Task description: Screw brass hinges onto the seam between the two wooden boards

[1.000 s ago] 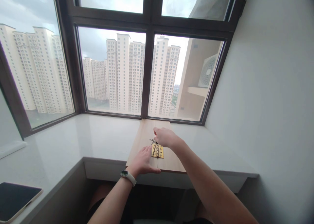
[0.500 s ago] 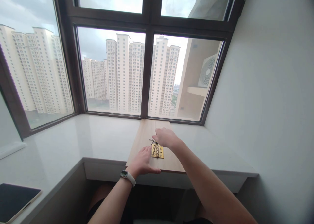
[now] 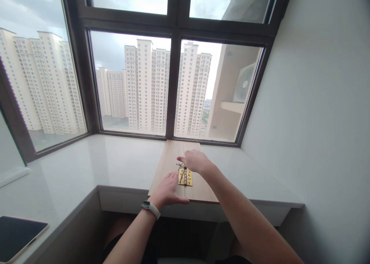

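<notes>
A brass-yellow hinge (image 3: 189,177) lies across the seam between two pale wooden boards (image 3: 164,162). A thin dark rod-like piece slants over the hinge's left leaf, and several small screws (image 3: 179,165) lie just past its far edge. My left hand (image 3: 168,189) rests on the left board, fingers stretched out beside the hinge and thumb pointing right; it holds nothing. My right hand (image 3: 196,161) is curled at the hinge's far end, thumb sticking out left above the screws. Whatever its fingers grip is hidden beneath them.
The boards lie on a white windowsill (image 3: 124,160) that runs up to a dark window frame (image 3: 172,83). At the lower left a tablet (image 3: 20,237) lies on the sill. A white wall (image 3: 318,102) rises on the right.
My right hand has shifted slightly, and its thumb now stretches out further to the left. My left hand and the hinge stay where they were.
</notes>
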`<act>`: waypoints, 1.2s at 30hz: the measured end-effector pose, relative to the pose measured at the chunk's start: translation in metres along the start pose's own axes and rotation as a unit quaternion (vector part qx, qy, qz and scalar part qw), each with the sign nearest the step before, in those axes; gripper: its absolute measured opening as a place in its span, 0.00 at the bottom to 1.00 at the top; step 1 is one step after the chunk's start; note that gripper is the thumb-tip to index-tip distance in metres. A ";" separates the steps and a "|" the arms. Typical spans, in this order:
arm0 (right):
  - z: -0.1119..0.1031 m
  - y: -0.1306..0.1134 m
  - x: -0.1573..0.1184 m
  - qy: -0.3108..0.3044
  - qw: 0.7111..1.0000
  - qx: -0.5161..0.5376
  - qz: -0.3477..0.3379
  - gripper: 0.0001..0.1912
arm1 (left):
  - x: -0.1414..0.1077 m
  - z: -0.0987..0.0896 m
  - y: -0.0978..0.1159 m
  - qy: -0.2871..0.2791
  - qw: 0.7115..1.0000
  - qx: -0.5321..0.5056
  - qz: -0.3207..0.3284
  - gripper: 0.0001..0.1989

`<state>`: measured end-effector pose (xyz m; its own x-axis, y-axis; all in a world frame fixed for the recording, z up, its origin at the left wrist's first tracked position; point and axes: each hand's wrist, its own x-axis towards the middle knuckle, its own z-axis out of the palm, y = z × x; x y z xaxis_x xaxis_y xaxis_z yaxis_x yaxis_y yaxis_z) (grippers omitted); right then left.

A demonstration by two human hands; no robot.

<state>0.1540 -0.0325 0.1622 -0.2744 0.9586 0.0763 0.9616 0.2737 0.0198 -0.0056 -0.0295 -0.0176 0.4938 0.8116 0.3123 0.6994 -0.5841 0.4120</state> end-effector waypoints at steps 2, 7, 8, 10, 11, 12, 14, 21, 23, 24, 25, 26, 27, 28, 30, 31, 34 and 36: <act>0.001 -0.002 0.000 0.009 1.000 -0.004 -0.001 0.26 | 0.000 0.000 0.000 0.002 1.000 -0.001 0.001 0.66; 0.001 -0.002 -0.001 0.007 0.999 -0.025 -0.035 0.15 | 0.000 0.000 0.000 0.005 1.000 -0.005 0.005 0.65; 0.000 -0.002 -0.001 0.004 0.999 -0.024 -0.040 0.15 | 0.000 0.000 0.001 0.004 1.000 -0.005 0.004 0.66; -0.001 -0.001 -0.002 -0.007 0.999 -0.021 -0.047 0.16 | 0.000 0.000 0.001 0.002 1.000 -0.006 0.003 0.66; -0.002 -0.001 -0.002 -0.012 0.999 -0.020 -0.050 0.16 | 0.001 0.000 0.001 0.001 1.000 -0.006 0.003 0.66; -0.002 -0.001 -0.002 -0.016 0.998 -0.018 -0.050 0.17 | 0.001 0.000 0.000 0.000 1.000 -0.007 0.003 0.66; -0.002 -0.001 -0.002 -0.011 0.999 -0.015 -0.044 0.19 | 0.001 0.000 0.000 -0.001 1.000 -0.006 0.001 0.66; 0.000 -0.005 0.000 0.004 0.999 -0.037 -0.022 0.20 | 0.001 0.002 -0.003 -0.008 1.000 0.001 -0.003 0.66; -0.001 -0.005 -0.001 0.001 0.999 -0.044 -0.031 0.17 | 0.001 0.002 -0.002 -0.004 1.000 -0.001 -0.002 0.66; -0.002 -0.005 -0.002 -0.002 0.998 -0.044 -0.035 0.16 | 0.000 0.001 -0.001 -0.002 1.000 -0.002 0.000 0.65; -0.003 -0.005 -0.002 -0.007 0.998 -0.043 -0.037 0.16 | 0.000 0.000 0.000 0.000 1.000 -0.004 0.001 0.65; -0.005 -0.005 -0.003 -0.012 0.998 -0.042 -0.040 0.16 | 0.000 0.000 0.001 0.001 1.000 -0.005 0.002 0.64; -0.006 -0.005 -0.004 -0.015 0.998 -0.039 -0.043 0.16 | 0.000 -0.001 0.001 0.001 1.000 -0.007 0.003 0.63; -0.007 -0.005 -0.005 -0.017 0.998 -0.036 -0.046 0.16 | 0.000 -0.002 0.002 0.002 1.000 -0.007 0.002 0.63; -0.008 -0.005 -0.005 -0.017 0.998 -0.026 -0.048 0.18 | 0.000 -0.002 0.003 0.003 1.000 -0.006 -0.001 0.63; -0.008 -0.006 -0.005 -0.017 0.999 -0.020 -0.044 0.20 | 0.000 -0.003 0.004 0.003 1.000 -0.006 -0.002 0.62; -0.006 -0.008 -0.004 -0.016 1.000 -0.011 -0.019 0.25 | 0.000 -0.004 0.005 0.004 1.000 -0.005 -0.004 0.62; -0.005 -0.008 -0.003 -0.016 1.000 -0.016 -0.012 0.24 | -0.001 -0.004 0.005 0.003 1.000 -0.006 -0.004 0.62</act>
<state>0.1472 -0.0383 0.1671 -0.2968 0.9540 0.0430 0.9541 0.2944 0.0542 -0.0044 -0.0332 -0.0120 0.4843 0.8165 0.3143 0.6972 -0.5772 0.4251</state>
